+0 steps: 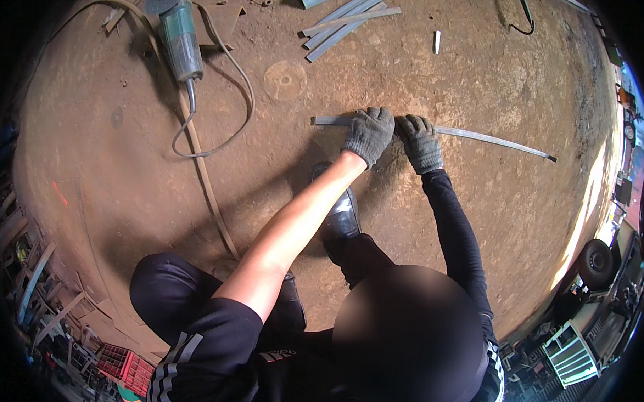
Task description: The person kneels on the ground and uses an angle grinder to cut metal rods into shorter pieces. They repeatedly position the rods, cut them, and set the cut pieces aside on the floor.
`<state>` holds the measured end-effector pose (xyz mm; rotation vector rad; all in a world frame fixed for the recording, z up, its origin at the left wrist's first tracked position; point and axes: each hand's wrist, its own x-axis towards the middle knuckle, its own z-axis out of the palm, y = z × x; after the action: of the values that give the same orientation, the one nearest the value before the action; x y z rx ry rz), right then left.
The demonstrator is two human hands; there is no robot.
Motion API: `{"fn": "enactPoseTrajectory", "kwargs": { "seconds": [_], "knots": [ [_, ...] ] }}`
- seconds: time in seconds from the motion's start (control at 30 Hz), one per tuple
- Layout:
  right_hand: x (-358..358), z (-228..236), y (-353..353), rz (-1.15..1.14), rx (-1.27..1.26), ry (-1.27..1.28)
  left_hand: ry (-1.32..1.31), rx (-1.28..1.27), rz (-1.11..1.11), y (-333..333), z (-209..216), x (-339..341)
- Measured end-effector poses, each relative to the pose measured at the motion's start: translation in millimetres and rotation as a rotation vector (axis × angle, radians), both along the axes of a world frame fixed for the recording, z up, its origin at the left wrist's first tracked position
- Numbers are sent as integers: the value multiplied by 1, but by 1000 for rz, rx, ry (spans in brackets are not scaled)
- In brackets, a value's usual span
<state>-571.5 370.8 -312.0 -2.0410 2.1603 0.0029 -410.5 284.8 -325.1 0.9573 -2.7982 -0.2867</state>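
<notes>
A long, thin grey metal bar (491, 139) runs crosswise low over the brown floor in front of me, its right part slanting toward me. My left hand (370, 135), in a grey knit glove, is closed round the bar near its left end. Close beside it, my right hand (420, 143), gloved the same way and below a dark sleeve, has its fingers curled over the bar. The stretch of bar under both gloves is hidden. My black shoe (341, 214) stands on the floor just behind the left hand.
A green angle grinder (180, 40) with a looping cord (251, 99) lies at the far left. Several metal strips (346, 24) and a small white stick (437, 42) lie ahead. A red crate (126, 366) sits near left; a tyre (595, 264) and white rack (570, 353) stand right.
</notes>
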Motion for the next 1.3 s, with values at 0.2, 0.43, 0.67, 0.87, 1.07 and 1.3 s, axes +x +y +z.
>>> {"fn": "enactPoseTrajectory", "kwargs": {
  "seconds": [0.2, 0.43, 0.67, 0.87, 1.07, 1.3],
  "knots": [
    [-3, -1, 0, 5, 17, 8, 7, -6, 6, 0, 4, -2],
    [-1, -3, -2, 16, 11, 2, 3, -28, 5, 1, 1, 3],
    [-3, 0, -2, 15, 37, 14, -3, -41, -31, -2, 1, 2],
    [-3, -1, -1, 27, 28, 24, 21, -36, -37, -2, 0, 2],
    [-6, -4, 0, 9, 31, -10, 41, -16, -29, -3, -1, 2],
    [-3, -3, -1, 4, 21, -13, 27, -56, -36, -4, 1, 5]
  ]
}}
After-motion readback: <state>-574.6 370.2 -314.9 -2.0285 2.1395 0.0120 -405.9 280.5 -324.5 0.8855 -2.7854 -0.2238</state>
